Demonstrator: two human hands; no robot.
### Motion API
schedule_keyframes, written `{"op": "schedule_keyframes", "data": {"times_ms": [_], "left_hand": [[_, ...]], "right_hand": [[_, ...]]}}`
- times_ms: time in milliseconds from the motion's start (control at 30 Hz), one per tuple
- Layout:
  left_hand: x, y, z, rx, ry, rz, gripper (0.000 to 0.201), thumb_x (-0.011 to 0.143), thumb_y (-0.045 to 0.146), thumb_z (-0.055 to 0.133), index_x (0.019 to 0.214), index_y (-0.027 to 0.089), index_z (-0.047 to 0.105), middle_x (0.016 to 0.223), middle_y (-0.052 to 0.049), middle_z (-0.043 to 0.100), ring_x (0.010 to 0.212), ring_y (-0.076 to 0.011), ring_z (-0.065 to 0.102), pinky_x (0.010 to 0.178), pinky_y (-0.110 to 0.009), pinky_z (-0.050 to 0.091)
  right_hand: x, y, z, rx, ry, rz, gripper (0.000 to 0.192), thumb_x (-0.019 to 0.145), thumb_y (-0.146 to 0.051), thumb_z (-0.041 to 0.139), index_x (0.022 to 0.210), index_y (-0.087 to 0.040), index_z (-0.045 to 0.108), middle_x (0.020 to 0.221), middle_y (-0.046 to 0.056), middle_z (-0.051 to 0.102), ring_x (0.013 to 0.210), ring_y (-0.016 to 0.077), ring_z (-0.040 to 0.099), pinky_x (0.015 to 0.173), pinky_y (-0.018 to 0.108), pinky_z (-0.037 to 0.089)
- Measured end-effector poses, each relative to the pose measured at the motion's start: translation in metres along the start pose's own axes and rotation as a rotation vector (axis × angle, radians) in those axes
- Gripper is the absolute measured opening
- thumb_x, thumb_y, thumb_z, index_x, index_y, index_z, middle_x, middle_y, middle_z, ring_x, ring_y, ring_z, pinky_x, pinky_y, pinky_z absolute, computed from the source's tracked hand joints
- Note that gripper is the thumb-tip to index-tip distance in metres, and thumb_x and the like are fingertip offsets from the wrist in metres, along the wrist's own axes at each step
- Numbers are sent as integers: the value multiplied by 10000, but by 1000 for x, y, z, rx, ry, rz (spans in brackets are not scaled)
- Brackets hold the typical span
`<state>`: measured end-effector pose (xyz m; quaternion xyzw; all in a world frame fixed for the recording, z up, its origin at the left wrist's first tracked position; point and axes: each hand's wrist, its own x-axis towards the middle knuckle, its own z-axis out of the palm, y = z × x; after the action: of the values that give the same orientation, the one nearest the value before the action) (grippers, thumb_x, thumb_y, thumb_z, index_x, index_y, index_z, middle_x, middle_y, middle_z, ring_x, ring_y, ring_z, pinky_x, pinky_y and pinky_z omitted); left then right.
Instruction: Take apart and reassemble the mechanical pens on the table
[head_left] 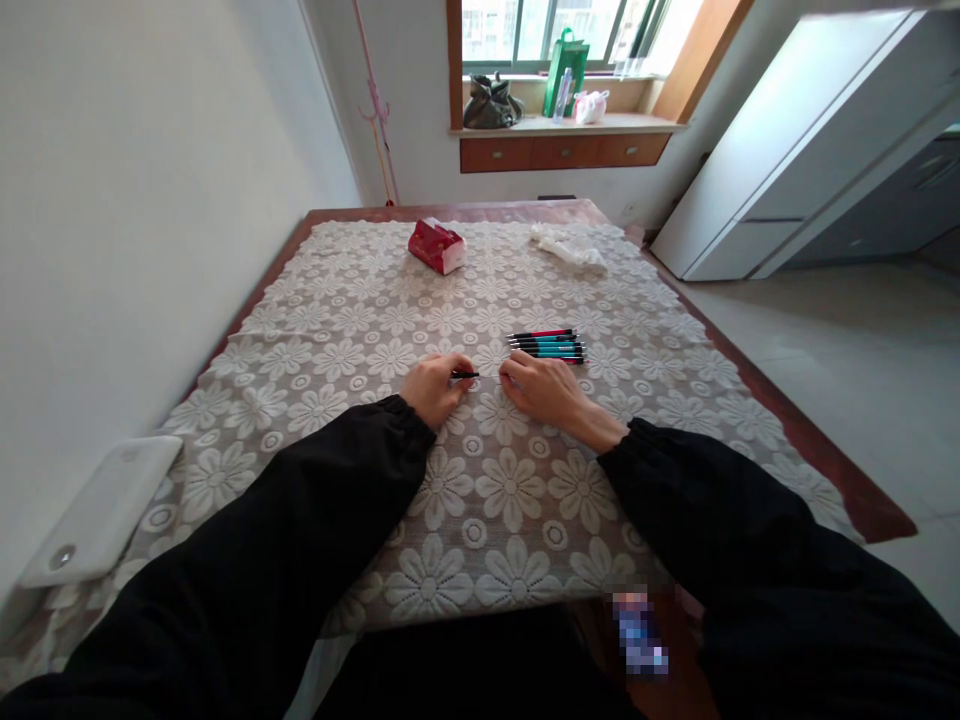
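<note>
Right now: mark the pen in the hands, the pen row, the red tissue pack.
pen point(466, 375), head view, black end showing beside the left hand.
pen row point(547, 346), head view, middle of the teal barrels.
red tissue pack point(436, 245), head view, red top face.

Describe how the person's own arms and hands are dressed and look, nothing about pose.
Both arms wear loose, plain black long sleeves with gathered elastic cuffs at the wrists. The left hand and right hand are bare: no gloves, and no rings, watch or markings can be made out.
</note>
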<state>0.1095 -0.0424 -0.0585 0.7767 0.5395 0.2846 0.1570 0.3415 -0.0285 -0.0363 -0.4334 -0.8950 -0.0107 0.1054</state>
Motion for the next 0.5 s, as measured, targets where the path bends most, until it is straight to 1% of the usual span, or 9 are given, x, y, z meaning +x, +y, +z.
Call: {"op": "schedule_keyframes", "data": {"times_ms": [100,300,400,500], "left_hand": [[-1,1,-1,36,8,-18,139,888,245,708,1025,260,710,979,-26,764,1015,-241,681,897,-374,548],[0,4,-2,26,18,-76,149,879,307,740,1018,261,719,987,-33,767,954,-242,701,886,-388,558],[0,5,-3,20,18,-86,102,927,310,676,1010,264,714,977,-33,767,969,-240,699,892,-384,554],[0,3,-3,18,38,-93,113,953,298,632,1039,268,699,1008,-35,762,991,-242,697,887,-381,548]], "right_hand": [[0,0,-2,-36,14,24,296,1032,-297,432,999,-198,709,1055,68,719,728,155,618,597,318,216],[-1,1,-1,-29,61,38,270,993,-242,461,972,-196,726,1036,77,713,752,166,624,611,316,258],[-2,0,1,28,55,-21,251,967,-217,480,1035,-203,721,1020,64,718,769,166,629,622,307,277],[-2,-2,1,71,26,-112,261,968,-193,476,1086,-192,708,988,61,719,783,162,626,632,298,283]]}}
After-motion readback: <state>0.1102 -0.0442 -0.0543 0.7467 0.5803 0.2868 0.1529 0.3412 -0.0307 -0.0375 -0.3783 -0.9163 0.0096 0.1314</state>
